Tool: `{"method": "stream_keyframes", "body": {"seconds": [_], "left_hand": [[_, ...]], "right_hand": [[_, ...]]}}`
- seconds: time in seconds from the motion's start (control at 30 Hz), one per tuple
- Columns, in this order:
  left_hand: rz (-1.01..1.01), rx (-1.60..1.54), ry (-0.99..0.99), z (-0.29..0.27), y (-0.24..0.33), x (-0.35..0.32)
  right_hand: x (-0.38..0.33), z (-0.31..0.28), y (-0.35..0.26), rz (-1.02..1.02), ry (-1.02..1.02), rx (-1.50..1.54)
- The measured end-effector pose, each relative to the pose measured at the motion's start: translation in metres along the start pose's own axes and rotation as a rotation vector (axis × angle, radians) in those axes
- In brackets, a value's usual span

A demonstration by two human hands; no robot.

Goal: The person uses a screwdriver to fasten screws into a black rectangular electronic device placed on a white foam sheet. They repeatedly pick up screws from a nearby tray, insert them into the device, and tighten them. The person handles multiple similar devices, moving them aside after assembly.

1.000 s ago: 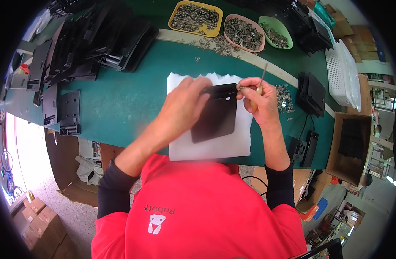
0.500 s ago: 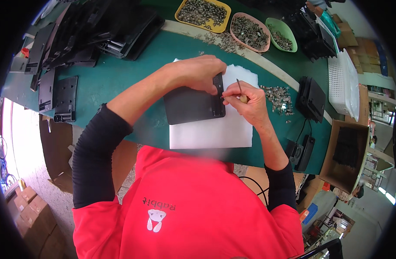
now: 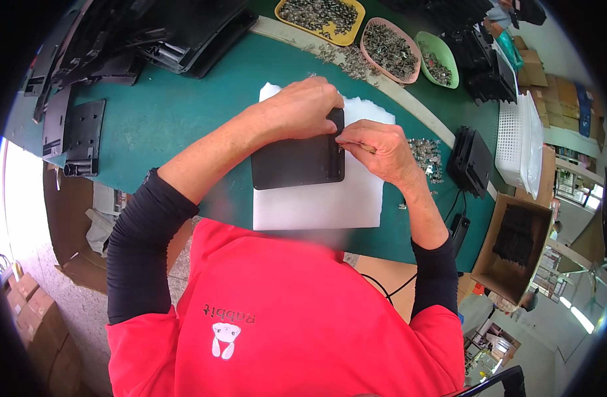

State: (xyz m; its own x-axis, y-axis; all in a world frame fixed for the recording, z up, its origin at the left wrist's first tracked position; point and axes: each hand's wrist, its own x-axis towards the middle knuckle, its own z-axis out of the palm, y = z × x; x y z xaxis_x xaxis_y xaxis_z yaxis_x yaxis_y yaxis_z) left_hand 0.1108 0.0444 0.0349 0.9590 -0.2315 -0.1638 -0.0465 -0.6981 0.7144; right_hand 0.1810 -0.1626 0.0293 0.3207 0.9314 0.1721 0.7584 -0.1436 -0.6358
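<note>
Head view: both hands on black panel (image 3: 297, 162), white foam sheet (image 3: 316, 205) beneath.

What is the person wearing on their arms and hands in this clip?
Both hands, left and right, are bare: no gloves, rings or watch visible. Black sleeves cover the upper arms to about the elbow, forearms uncovered. Over them is a red shirt with a small white animal motif.

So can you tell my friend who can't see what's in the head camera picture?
A person's left hand presses down a flat black plastic panel lying on a white foam sheet, while the right hand pinches at the panel's right edge. They rest on a green worktable, with yellow, pink and green trays of small metal parts behind.
</note>
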Motion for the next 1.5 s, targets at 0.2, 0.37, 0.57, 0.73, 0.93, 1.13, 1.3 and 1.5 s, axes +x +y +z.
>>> {"method": "stream_keyframes", "body": {"seconds": [0.2,0.37,0.57,0.73,0.93,1.13,1.3,1.5], "left_hand": [[0.047,-0.01,0.006,0.005,-0.01,0.01],[0.041,-0.074,0.011,0.003,-0.009,0.009],[0.016,-0.086,0.026,0.005,-0.011,0.009],[0.053,-0.066,0.089,0.011,-0.017,0.007],[0.028,-0.083,0.09,0.011,-0.018,0.009],[0.045,-0.057,0.131,0.013,-0.018,0.007],[0.046,-0.078,0.119,0.013,-0.02,0.009],[0.028,-0.093,0.112,0.013,-0.02,0.009]], "right_hand": [[0.001,-0.004,-0.001,-0.118,-0.068,-0.186],[-0.005,0.003,0.002,-0.24,-0.02,-0.335],[-0.011,0.01,0.001,-0.364,0.011,-0.418],[-0.018,0.017,0.003,-0.188,0.101,-0.192],[-0.01,0.014,-0.003,0.0,0.08,-0.066],[-0.015,0.018,-0.008,0.17,0.137,-0.021],[-0.014,0.015,-0.015,0.06,0.113,-0.159],[-0.014,0.016,-0.017,-0.017,0.001,-0.441]]}}
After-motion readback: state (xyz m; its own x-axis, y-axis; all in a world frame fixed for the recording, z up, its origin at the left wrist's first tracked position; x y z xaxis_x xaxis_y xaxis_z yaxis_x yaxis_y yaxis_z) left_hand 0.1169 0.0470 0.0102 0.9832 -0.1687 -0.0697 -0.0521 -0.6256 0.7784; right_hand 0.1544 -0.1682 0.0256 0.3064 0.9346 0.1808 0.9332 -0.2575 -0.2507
